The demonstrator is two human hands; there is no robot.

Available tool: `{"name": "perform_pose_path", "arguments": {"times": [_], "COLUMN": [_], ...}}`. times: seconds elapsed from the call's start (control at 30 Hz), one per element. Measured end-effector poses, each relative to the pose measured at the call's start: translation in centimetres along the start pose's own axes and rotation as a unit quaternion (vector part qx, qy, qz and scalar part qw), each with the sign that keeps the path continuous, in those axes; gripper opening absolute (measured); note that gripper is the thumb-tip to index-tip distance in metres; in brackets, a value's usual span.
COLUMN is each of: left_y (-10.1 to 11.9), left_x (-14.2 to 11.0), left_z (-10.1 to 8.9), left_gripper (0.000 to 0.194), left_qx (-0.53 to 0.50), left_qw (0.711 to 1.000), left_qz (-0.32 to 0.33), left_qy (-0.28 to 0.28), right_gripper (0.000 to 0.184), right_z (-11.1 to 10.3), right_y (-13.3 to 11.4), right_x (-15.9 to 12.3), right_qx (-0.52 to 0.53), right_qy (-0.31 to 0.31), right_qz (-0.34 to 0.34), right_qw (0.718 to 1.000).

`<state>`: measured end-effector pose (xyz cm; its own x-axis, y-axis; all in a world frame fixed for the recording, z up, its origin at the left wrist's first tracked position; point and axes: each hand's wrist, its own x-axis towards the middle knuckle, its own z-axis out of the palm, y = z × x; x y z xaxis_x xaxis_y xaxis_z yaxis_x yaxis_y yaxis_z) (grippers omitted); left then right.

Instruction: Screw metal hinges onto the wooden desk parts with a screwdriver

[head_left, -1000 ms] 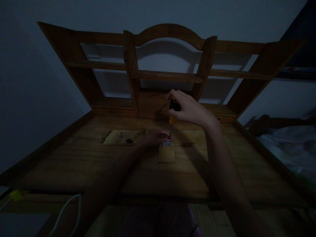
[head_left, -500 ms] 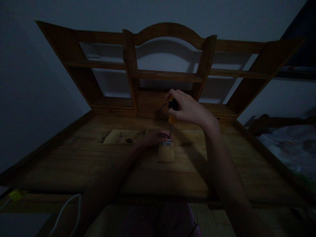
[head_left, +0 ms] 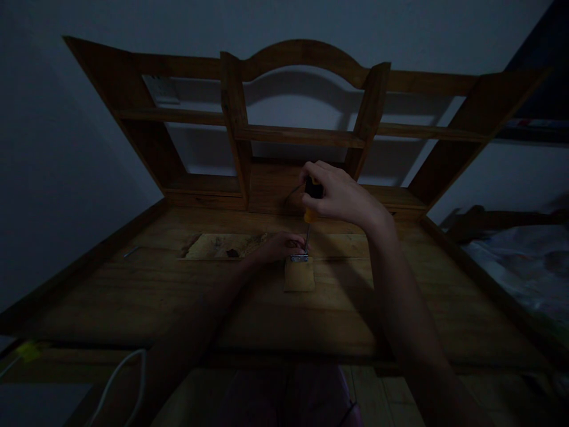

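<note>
My right hand is wrapped round the black and yellow handle of a screwdriver, held nearly upright. Its metal shaft points down onto a small metal hinge. That hinge lies at the far edge of a small square wooden block on the desk top. Beside the screwdriver tip, my left hand has its fingers closed just behind the hinge; what they pinch is too dark and small to make out.
A wooden shelf unit rises at the back of the desk. Left of my hands is a rough, stained recess. A small metal piece lies farther left. A white cable hangs at the front left, near a yellow item.
Both hands stay in nearly the same place, with the screwdriver tip still at the hinge. My right-hand fingers shift only slightly on the handle.
</note>
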<state>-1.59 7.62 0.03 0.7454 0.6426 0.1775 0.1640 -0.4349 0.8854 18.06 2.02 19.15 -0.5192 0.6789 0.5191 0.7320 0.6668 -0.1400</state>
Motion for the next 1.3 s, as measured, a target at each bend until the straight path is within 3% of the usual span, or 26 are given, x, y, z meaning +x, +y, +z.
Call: {"name": "perform_pose_path", "arguments": {"times": [0.17, 0.37, 0.7, 0.97, 1.17, 1.3], "left_y": [-0.3, 0.0, 0.3, 0.2, 0.5, 1.0], "left_x": [0.1, 0.1, 0.1, 0.1, 0.0, -0.1], "left_z": [0.0, 0.0, 0.0, 0.0, 0.0, 0.0], "left_gripper": [0.027, 0.025, 0.026, 0.027, 0.026, 0.026], "left_qx": [0.003, 0.004, 0.005, 0.012, 0.023, 0.006], "left_qw": [1.0, 1.0, 1.0, 1.0, 1.0, 1.0], "left_qz": [0.001, -0.006, -0.007, -0.005, -0.006, -0.017], "left_qy": [0.005, 0.002, 0.001, -0.001, 0.007, 0.004], "right_gripper": [0.015, 0.035, 0.026, 0.046, 0.033, 0.041], "right_z": [0.2, 0.1, 0.4, 0.2, 0.3, 0.4], "right_y": [0.5, -0.3, 0.3, -0.1, 0.2, 0.0], "right_x": [0.1, 0.0, 0.1, -0.1, -0.1, 0.0], "right_qx": [-0.011, 0.017, 0.024, 0.06, 0.041, 0.038], "right_qy": [0.009, 0.004, 0.004, 0.002, 0.01, 0.004], "right_qz": [-0.009, -0.007, 0.0, -0.004, -0.003, -0.006], "right_qw": [1.0, 1.0, 1.0, 0.998, 0.999, 0.999]}}
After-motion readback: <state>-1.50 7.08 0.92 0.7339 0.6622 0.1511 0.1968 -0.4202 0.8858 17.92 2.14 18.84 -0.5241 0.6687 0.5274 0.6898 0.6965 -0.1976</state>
